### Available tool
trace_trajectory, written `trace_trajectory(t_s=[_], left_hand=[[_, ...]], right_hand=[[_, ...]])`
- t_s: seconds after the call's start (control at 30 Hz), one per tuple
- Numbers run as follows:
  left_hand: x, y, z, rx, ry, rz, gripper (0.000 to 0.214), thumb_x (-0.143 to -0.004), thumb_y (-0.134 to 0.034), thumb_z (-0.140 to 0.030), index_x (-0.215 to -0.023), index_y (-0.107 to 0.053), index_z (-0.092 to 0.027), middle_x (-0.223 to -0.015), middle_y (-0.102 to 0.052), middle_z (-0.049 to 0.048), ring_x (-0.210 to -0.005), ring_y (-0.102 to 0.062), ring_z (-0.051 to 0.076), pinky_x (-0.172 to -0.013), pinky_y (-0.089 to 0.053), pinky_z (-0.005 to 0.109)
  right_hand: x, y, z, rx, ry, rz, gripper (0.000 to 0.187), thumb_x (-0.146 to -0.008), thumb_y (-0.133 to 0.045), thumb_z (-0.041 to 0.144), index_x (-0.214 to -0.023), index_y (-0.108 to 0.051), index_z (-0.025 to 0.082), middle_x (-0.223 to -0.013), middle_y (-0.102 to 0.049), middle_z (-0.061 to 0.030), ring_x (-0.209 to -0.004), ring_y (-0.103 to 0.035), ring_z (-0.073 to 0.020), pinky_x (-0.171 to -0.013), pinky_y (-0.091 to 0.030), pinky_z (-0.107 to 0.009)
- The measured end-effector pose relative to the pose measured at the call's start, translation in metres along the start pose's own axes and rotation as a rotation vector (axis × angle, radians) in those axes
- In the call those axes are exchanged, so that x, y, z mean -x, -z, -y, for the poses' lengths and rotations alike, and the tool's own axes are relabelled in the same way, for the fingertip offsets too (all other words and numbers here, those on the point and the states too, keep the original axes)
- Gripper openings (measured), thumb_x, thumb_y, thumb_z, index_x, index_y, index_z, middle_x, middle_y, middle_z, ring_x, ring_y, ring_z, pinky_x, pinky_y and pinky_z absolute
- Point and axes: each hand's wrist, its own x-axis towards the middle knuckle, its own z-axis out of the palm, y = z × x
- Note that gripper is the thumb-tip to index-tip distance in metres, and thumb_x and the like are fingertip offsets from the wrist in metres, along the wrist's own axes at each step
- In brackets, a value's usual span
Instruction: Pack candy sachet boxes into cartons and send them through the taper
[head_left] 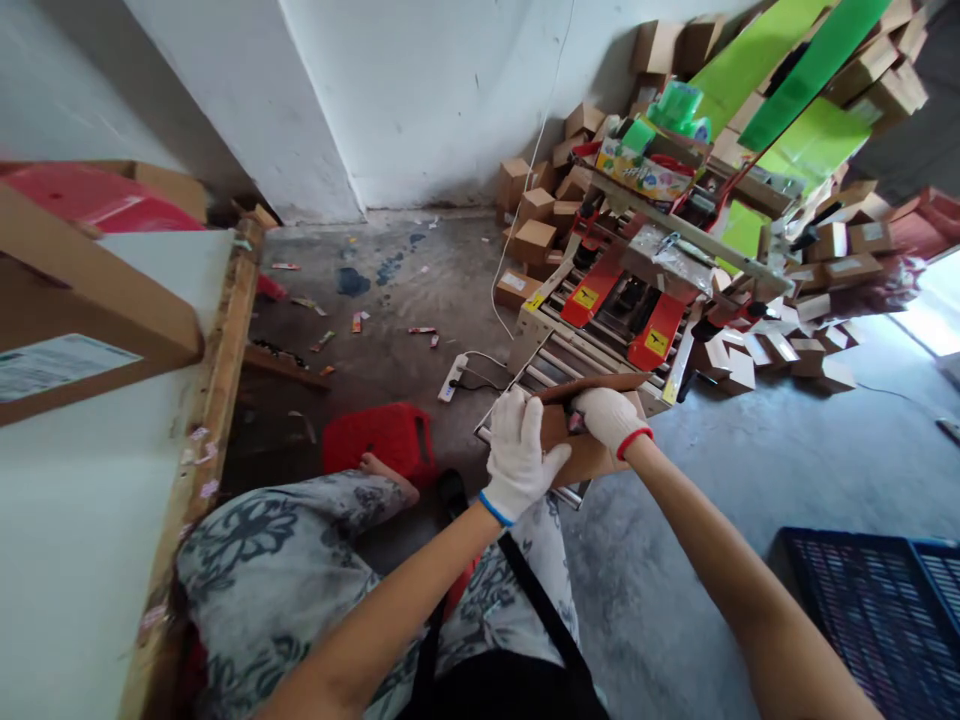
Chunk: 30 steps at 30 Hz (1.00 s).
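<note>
An open cardboard box (589, 458) sits in front of me at the near end of a roller conveyor (547, 362), one flap raised along its far side. My left hand (519, 455), in a white glove with a blue cuff, rests against the box's left side, fingers stretched and thumb apart. From the right, my right hand (606, 418), gloved in white with a red cuff, reaches into the box's opening. Its fingers are closed by a small dark pinkish item (576, 422), whose kind I cannot make out. The box's inside is mostly hidden.
A carton-taping machine (637, 270) with red side plates stands over the conveyor, tape rolls (679, 105) on top. Cartons (534, 240) are piled around it. A red stool (375, 440), power strip (452, 378), wood-edged table (225, 400) and blue crate (862, 590) surround me.
</note>
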Motion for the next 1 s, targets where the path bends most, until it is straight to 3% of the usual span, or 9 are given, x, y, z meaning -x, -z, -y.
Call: trace_trajectory(t_s=[0.1, 0.23, 0.4, 0.47, 0.57, 0.63, 0.73, 0.8, 1.0], left_hand=[[-0.006, -0.011, 0.01, 0.155, 0.256, 0.196, 0.118, -0.076, -0.08, -0.045, -0.161, -0.003, -0.013, -0.166, -0.016, 0.025, -0.155, -0.016, 0.038, -0.125, -0.024, 0.057], [-0.014, -0.016, 0.015, 0.336, 0.44, 0.414, 0.118, -0.074, -0.08, -0.045, -0.162, -0.007, -0.016, -0.167, -0.02, 0.0195, -0.154, -0.021, 0.035, -0.126, -0.024, 0.051], [-0.012, -0.013, 0.014, 0.337, 0.424, 0.407, 0.115, -0.075, -0.078, -0.048, -0.162, -0.01, -0.014, -0.167, -0.02, 0.0189, -0.154, -0.023, 0.034, -0.126, -0.023, 0.049], [-0.012, -0.014, 0.016, 0.314, 0.423, 0.389, 0.116, -0.075, -0.079, -0.05, -0.162, -0.009, -0.016, -0.166, -0.025, 0.0189, -0.153, -0.026, 0.034, -0.125, -0.025, 0.051], [-0.012, -0.014, 0.02, 0.317, 0.363, 0.318, 0.115, -0.075, -0.079, -0.053, -0.161, -0.011, -0.018, -0.161, -0.033, 0.0194, -0.15, -0.032, 0.035, -0.122, -0.029, 0.053], [-0.012, -0.011, 0.019, 0.335, 0.247, 0.294, 0.105, -0.075, -0.077, -0.058, -0.158, -0.027, -0.016, -0.156, -0.04, 0.0187, -0.146, -0.037, 0.034, -0.121, -0.032, 0.05], [-0.01, -0.001, 0.007, 0.295, 0.179, 0.316, 0.063, -0.086, -0.063, -0.062, -0.132, -0.063, -0.019, -0.132, -0.058, 0.0129, -0.125, -0.056, 0.028, -0.109, -0.046, 0.042], [-0.006, 0.007, -0.005, 0.238, 0.249, 0.348, 0.045, -0.096, -0.05, -0.057, -0.114, -0.072, -0.022, -0.11, -0.062, 0.0078, -0.103, -0.064, 0.022, -0.095, -0.052, 0.036], [0.001, 0.015, -0.035, 0.112, 0.331, 0.646, 0.056, -0.091, -0.057, -0.055, -0.145, -0.053, -0.04, -0.109, -0.062, 0.0047, -0.091, -0.068, 0.023, -0.075, -0.052, 0.031]], right_hand=[[-0.001, 0.001, 0.003, 0.029, -0.01, -0.034, 0.036, -0.091, -0.049, 0.013, -0.113, -0.076, 0.021, -0.109, -0.075, -0.0127, -0.1, -0.07, -0.0254, -0.089, -0.052, -0.033], [0.02, -0.007, 0.002, 0.058, -0.01, -0.151, 0.038, -0.095, -0.044, 0.017, -0.119, -0.072, 0.025, -0.115, -0.072, -0.0102, -0.103, -0.067, -0.0241, -0.091, -0.05, -0.033], [0.031, -0.02, -0.005, 0.055, -0.137, -0.705, 0.056, -0.089, -0.061, 0.038, -0.14, -0.055, 0.015, -0.144, -0.053, -0.0186, -0.132, -0.045, -0.0352, -0.109, -0.037, -0.049], [0.037, -0.025, -0.001, 0.018, -0.129, -0.81, 0.067, -0.084, -0.068, 0.04, -0.144, -0.05, 0.016, -0.147, -0.05, -0.0162, -0.138, -0.038, -0.0368, -0.113, -0.033, -0.053], [0.065, -0.044, 0.008, -0.071, -0.095, -0.755, 0.059, -0.09, -0.063, 0.044, -0.141, -0.052, 0.018, -0.142, -0.057, -0.0127, -0.139, -0.038, -0.0354, -0.114, -0.031, -0.054], [0.089, -0.061, 0.008, -0.098, -0.037, -0.691, 0.052, -0.096, -0.054, 0.044, -0.141, -0.052, 0.017, -0.144, -0.055, -0.0135, -0.141, -0.038, -0.0335, -0.115, -0.031, -0.053], [0.108, -0.077, -0.006, -0.112, 0.055, -0.638, 0.045, -0.102, -0.044, 0.04, -0.14, -0.054, 0.017, -0.147, -0.054, -0.0127, -0.142, -0.04, -0.0288, -0.117, -0.029, -0.049], [0.101, -0.074, -0.023, -0.117, 0.078, -0.622, 0.043, -0.102, -0.044, 0.04, -0.137, -0.057, 0.019, -0.145, -0.056, -0.0104, -0.141, -0.04, -0.027, -0.118, -0.028, -0.049], [0.063, -0.057, -0.049, -0.131, -0.193, -0.67, 0.065, -0.098, -0.046, 0.048, -0.149, -0.042, 0.008, -0.158, -0.036, -0.0225, -0.148, -0.029, -0.0361, -0.118, -0.024, -0.059]])
